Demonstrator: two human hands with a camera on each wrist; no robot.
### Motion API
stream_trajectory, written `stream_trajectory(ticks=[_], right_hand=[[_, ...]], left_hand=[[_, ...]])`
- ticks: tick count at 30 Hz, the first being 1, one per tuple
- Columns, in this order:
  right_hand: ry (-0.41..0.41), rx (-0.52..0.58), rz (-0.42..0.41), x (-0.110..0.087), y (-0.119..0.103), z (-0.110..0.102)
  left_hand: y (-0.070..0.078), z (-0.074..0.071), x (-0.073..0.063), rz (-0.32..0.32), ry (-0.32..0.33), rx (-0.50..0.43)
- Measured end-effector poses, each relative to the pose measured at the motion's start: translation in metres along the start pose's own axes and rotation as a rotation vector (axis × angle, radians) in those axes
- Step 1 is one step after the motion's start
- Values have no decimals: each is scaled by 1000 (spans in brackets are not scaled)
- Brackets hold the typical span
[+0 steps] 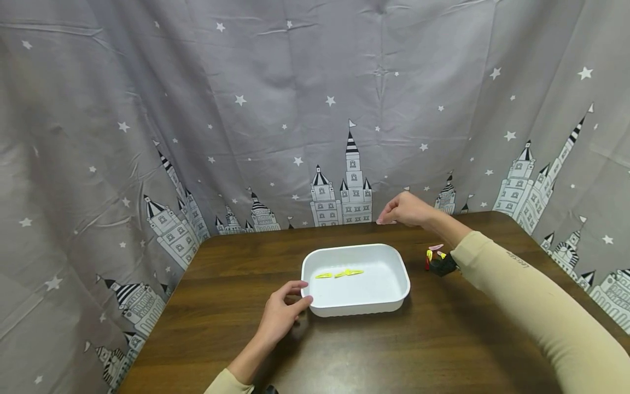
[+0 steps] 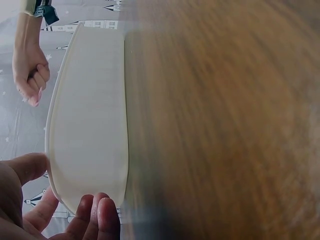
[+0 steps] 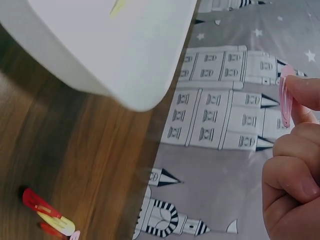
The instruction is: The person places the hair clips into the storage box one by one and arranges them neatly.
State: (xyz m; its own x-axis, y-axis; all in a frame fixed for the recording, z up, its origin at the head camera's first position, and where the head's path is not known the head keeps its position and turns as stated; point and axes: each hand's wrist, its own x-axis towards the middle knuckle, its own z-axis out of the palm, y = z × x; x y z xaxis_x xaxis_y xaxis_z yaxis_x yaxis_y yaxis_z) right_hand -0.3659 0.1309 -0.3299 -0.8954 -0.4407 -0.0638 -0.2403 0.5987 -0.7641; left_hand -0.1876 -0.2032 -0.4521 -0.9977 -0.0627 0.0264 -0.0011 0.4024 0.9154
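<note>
A white plastic tray point(image 1: 355, 306) stands on the wooden table, with several yellow snap hair clips point(image 1: 348, 272) lying on its floor. My left hand point(image 1: 281, 311) grips the tray's near left corner, thumb and fingers about the rim. Raised above the far right side of the tray, my right hand point(image 1: 406, 210) pinches a pink snap hair clip point(image 3: 286, 97) between thumb and forefinger. In the right wrist view its other fingers are curled in. The left wrist view shows the tray's outer wall point(image 2: 90, 115) close up.
A small group of red, yellow and pink hair clips point(image 1: 430, 255) lies on the table right of the tray, partly hidden by the right wrist's black strap point(image 1: 444, 266). A grey curtain point(image 1: 275, 137) with stars and castles hangs behind the table point(image 1: 236, 268).
</note>
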Motion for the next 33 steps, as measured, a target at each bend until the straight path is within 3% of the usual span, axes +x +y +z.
stream_trajectory(ticks=[19, 33], right_hand=[[-118, -11, -63, 19, -27, 47], [-212, -64, -92, 31, -33, 80]], left_hand=[[1, -2, 1, -10, -10, 3], [2, -1, 2, -10, -7, 16]])
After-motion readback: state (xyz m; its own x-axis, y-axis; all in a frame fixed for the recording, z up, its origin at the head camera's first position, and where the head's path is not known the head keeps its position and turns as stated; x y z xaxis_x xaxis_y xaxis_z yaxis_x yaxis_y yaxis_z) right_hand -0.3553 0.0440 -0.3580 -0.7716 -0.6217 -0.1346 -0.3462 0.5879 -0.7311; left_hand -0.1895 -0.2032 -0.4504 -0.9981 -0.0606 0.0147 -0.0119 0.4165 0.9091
